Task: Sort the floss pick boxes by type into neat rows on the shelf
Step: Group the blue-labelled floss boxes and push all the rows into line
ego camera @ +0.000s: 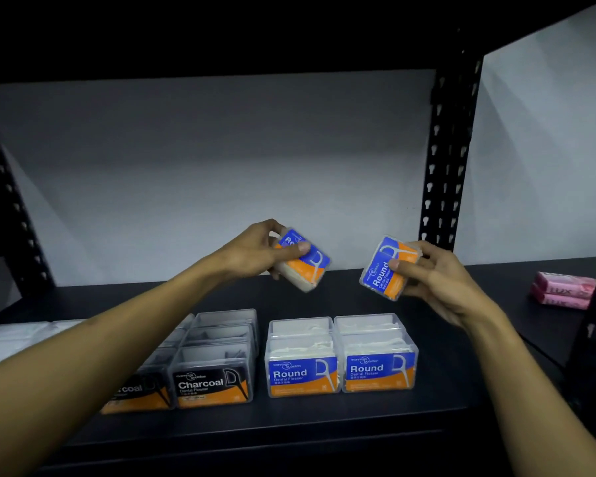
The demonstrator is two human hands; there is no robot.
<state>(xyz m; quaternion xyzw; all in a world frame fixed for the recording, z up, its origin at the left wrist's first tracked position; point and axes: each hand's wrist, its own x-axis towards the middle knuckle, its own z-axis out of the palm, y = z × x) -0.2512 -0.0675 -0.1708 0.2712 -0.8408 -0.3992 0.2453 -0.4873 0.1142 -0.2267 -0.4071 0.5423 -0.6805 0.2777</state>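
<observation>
My left hand (pixel 255 254) grips a clear box with a blue and orange Round label (pixel 305 261), tilted, above the black shelf (pixel 324 414). My right hand (pixel 437 280) holds a second Round box (pixel 384 270), also tilted in the air. Below them, two rows of Round boxes (pixel 341 359) stand side by side at the shelf's middle. To their left stand two rows of black-labelled Charcoal boxes (pixel 210 366), partly hidden behind my left forearm.
Two pink Lux soap packs (pixel 563 290) are stacked at the far right of the shelf. White packages (pixel 11 339) lie at the far left. Black perforated uprights (pixel 444 160) frame the bay, and a dark shelf hangs overhead.
</observation>
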